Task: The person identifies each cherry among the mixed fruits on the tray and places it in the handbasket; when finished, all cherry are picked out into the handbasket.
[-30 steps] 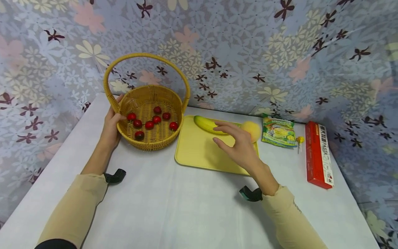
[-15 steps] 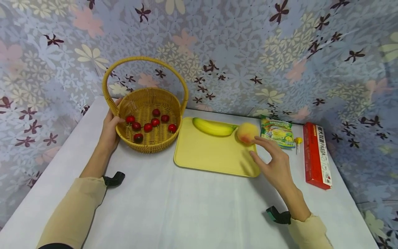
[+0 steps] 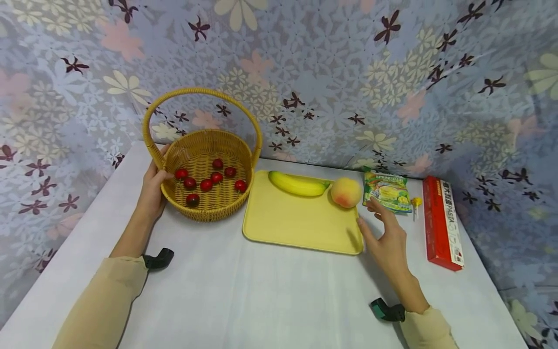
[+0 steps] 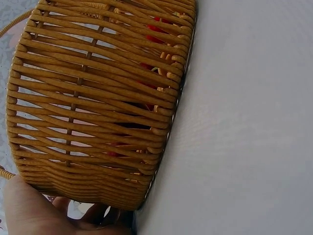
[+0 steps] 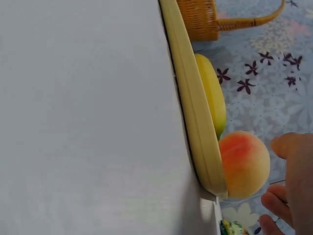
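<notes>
My left hand [image 3: 151, 194] grips the left side of a round wicker basket [image 3: 208, 213], with the thumb at the rim and the fingers behind the wall. Several red cherries [image 3: 206, 185] lie on the basket's floor; through the weave they show in the left wrist view. To the right, a yellow tray [image 3: 296, 224] carries a banana [image 3: 298, 184] and a peach [image 3: 346, 193] along its far side. Beside the tray's right edge hovers my right hand [image 3: 389, 242], thumb and fingers apart and holding nothing. In the right wrist view its fingers are close to the peach [image 5: 244, 164].
Beyond my right hand lie a green food packet [image 3: 385, 192], a yellow lollipop [image 3: 416, 202] and a red pasta box [image 3: 442, 223]. A white cloth covers the table [image 3: 261, 295]. Floral fabric [image 3: 305, 72] rises behind, and the basket's tall handle [image 3: 202, 90] arches up before it.
My right hand has moved from over the tray to the right, past the peach, to beside the tray's right edge. My left hand keeps its grip on the basket. The head view has tilted slightly.
</notes>
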`<state>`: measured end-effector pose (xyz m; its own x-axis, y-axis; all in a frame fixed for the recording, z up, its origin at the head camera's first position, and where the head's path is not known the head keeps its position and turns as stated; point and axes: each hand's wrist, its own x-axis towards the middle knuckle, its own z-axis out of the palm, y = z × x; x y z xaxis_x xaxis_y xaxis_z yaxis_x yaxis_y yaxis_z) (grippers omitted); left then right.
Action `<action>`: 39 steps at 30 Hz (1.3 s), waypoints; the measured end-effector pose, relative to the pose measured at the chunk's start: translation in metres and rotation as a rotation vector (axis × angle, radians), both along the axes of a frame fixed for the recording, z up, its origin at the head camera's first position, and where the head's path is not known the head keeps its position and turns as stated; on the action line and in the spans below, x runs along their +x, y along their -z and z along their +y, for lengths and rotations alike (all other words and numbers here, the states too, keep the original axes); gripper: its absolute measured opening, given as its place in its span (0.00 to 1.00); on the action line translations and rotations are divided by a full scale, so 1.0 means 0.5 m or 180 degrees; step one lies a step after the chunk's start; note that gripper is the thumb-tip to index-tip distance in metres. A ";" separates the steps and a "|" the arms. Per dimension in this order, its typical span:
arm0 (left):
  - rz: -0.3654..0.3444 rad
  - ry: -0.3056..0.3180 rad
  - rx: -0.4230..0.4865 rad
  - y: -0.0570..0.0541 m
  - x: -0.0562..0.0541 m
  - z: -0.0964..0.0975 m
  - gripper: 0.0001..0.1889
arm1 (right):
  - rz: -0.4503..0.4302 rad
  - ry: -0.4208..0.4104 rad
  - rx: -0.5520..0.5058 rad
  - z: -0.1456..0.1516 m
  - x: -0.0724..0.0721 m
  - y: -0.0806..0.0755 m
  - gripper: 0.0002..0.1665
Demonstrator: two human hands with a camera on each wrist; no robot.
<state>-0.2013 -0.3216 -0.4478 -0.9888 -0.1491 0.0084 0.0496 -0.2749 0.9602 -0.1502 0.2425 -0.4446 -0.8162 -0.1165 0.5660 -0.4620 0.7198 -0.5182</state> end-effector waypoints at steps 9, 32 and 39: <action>0.0019 -0.0003 -0.0139 0.002 -0.009 0.000 0.41 | -0.0250 0.0085 0.0147 0.004 -0.006 0.018 0.41; 0.0246 -0.0847 -0.0915 -0.094 0.019 -0.027 0.29 | -0.0357 0.0097 0.0502 0.044 -0.053 -0.048 0.54; 0.0661 -0.1429 -0.2031 -0.195 0.090 -0.033 0.28 | -0.0359 0.0112 0.0630 0.075 -0.049 -0.057 0.53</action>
<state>-0.1562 -0.3381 -0.3502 -0.8047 -0.4361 0.4028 0.2197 0.4116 0.8845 -0.1749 0.2798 -0.4160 -0.8785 -0.1865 0.4398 -0.3819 0.8272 -0.4121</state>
